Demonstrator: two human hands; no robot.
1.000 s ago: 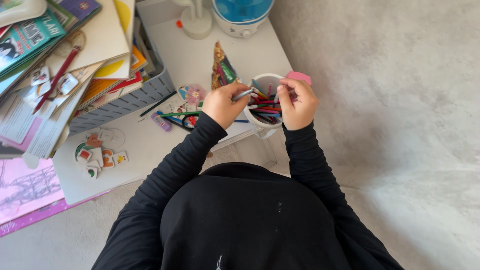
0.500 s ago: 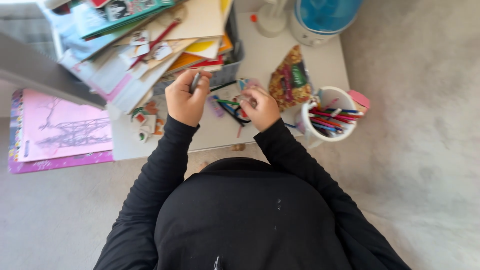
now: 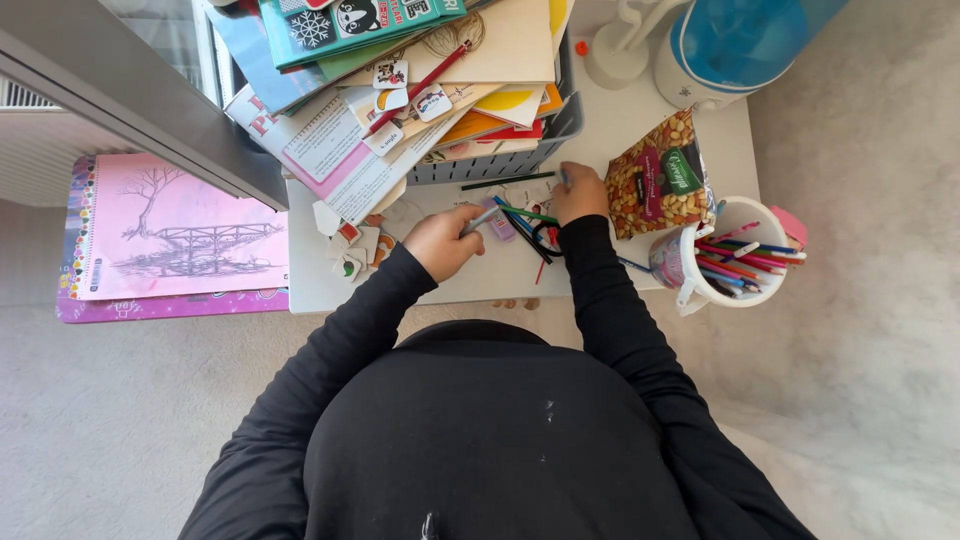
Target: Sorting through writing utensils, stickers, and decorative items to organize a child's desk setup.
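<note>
My left hand (image 3: 440, 243) has its fingers clamped on a grey pen (image 3: 483, 218) above the bench (image 3: 470, 285), my right hand (image 3: 580, 192) rests fingers-down, closure unclear, on loose pencils (image 3: 522, 215); I judge gathering them parallel before lifting toward the cup (image 3: 725, 255) avoids drops.

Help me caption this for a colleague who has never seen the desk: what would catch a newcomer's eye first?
Probably the leaning heap of books and papers spilling from a grey basket at the white table's back. Below it, the left hand grips a grey pen and the right hand rests among loose pencils. A white mug of coloured pencils stands at the right edge.
</note>
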